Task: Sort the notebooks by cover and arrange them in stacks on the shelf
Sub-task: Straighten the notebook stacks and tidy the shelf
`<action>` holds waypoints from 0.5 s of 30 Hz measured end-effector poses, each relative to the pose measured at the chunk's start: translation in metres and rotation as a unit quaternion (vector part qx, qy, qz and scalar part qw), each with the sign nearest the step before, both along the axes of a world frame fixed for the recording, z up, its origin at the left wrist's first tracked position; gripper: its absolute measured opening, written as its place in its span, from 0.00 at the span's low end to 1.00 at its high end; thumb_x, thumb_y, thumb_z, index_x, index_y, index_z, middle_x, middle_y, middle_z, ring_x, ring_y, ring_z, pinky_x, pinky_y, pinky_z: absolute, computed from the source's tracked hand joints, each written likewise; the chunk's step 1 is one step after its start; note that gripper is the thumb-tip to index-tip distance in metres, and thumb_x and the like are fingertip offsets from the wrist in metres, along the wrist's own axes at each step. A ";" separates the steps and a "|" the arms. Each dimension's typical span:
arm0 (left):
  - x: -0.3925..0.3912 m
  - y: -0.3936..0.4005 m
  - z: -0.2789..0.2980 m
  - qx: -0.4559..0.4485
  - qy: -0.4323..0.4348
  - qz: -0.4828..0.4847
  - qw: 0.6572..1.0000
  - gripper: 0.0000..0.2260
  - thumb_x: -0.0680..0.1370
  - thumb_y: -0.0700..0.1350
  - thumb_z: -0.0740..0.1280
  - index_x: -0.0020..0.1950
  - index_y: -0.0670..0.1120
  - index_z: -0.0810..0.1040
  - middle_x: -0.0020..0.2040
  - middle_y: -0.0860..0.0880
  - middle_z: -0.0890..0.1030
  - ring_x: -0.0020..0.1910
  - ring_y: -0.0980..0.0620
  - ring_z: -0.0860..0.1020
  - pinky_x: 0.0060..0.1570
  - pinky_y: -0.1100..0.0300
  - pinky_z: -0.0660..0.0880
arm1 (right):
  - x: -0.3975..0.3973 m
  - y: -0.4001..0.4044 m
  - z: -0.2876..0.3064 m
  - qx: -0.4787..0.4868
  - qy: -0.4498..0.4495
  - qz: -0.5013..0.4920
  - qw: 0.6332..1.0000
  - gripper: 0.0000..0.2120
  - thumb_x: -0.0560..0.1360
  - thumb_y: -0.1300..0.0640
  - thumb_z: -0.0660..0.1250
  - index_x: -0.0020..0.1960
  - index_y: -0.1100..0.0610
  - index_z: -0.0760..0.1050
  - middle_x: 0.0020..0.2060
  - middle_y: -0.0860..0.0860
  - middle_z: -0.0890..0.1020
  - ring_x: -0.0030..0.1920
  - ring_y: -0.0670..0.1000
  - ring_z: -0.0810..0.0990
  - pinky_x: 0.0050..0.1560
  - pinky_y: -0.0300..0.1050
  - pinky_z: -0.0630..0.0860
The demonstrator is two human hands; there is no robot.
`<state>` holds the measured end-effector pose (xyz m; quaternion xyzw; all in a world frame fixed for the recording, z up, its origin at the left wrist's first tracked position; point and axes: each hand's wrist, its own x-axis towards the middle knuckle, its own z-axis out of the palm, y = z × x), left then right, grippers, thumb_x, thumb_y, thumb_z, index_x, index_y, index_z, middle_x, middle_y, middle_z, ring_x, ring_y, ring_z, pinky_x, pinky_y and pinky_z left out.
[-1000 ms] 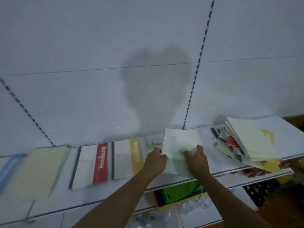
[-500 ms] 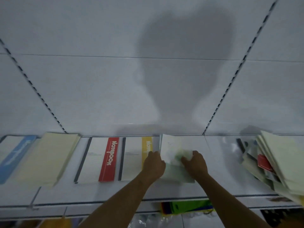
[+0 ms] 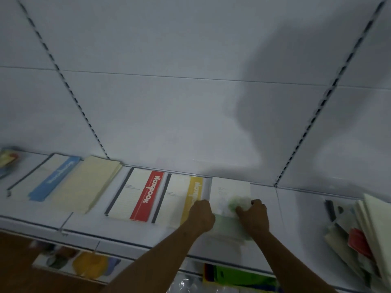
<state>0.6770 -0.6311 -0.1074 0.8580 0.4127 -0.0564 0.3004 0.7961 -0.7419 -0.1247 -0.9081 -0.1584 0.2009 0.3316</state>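
Two bare hands meet on one pale notebook with a blurred green patch on its cover [image 3: 229,196], which lies flat on the white metal shelf [image 3: 296,218] just right of the row of sorted books. Our left hand [image 3: 201,215] sits at the notebook's left edge with its fingers curled under, the knuckles toward us; we cannot tell for certain whether they pinch the cover or only press against its side. Our right hand [image 3: 254,214] lies on the near right part of the cover, fingers bent down onto it, and its grip seems to hold the edge there, though blur hides the fingertips. Just left of this notebook lies a white notebook with a yellow band [image 3: 182,197], its near right corner partly covered by the left hand. Next to the left is a white notebook with a red band printed "Notebook" [image 3: 137,195], its dark spine on the left side. Farther left rests a stack of plain cream notebooks [image 3: 88,182], and beyond it a white notebook with a light blue band [image 3: 48,178]. At the far left edge something multicoloured shows, too blurred to name. Well apart on the right end of the shelf a loose, tilted heap of unsorted notebooks [image 3: 364,229] leans, cream covers on top and a red one showing among them. Under the shelf we see a bright green plastic item [image 3: 239,275].
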 end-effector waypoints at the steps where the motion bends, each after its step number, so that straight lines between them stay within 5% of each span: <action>1: -0.002 -0.002 0.000 0.001 -0.008 0.010 1.000 0.11 0.78 0.41 0.62 0.56 0.35 0.75 0.57 0.39 0.78 0.55 0.43 0.78 0.47 0.58 0.73 | 0.000 0.000 -0.001 0.000 -0.004 0.004 1.000 0.30 0.70 0.49 0.72 0.63 0.67 0.67 0.57 0.62 0.72 0.55 0.63 0.76 0.54 0.53 0.75; 4: -0.009 -0.009 0.000 -0.002 -0.041 0.050 0.998 0.13 0.78 0.44 0.63 0.56 0.35 0.74 0.56 0.38 0.78 0.54 0.43 0.78 0.47 0.58 0.72 | -0.001 0.000 -0.001 -0.030 -0.010 0.021 0.999 0.31 0.72 0.47 0.70 0.64 0.67 0.65 0.59 0.62 0.71 0.57 0.63 0.75 0.54 0.53 0.74; 10: -0.021 -0.020 0.010 0.014 -0.092 0.082 0.992 0.22 0.80 0.51 0.61 0.70 0.41 0.67 0.66 0.42 0.72 0.65 0.47 0.71 0.64 0.58 0.67 | -0.016 0.007 0.016 -0.083 -0.067 0.013 0.994 0.31 0.71 0.51 0.69 0.66 0.64 0.62 0.61 0.61 0.68 0.61 0.62 0.69 0.59 0.55 0.69; 15: -0.060 -0.013 0.033 0.042 -0.137 0.131 0.981 0.14 0.78 0.48 0.63 0.61 0.43 0.75 0.58 0.44 0.78 0.58 0.48 0.75 0.58 0.58 0.72 | -0.050 0.048 0.028 0.019 -0.113 0.133 0.984 0.23 0.71 0.57 0.68 0.64 0.61 0.69 0.59 0.61 0.72 0.60 0.62 0.71 0.57 0.53 0.70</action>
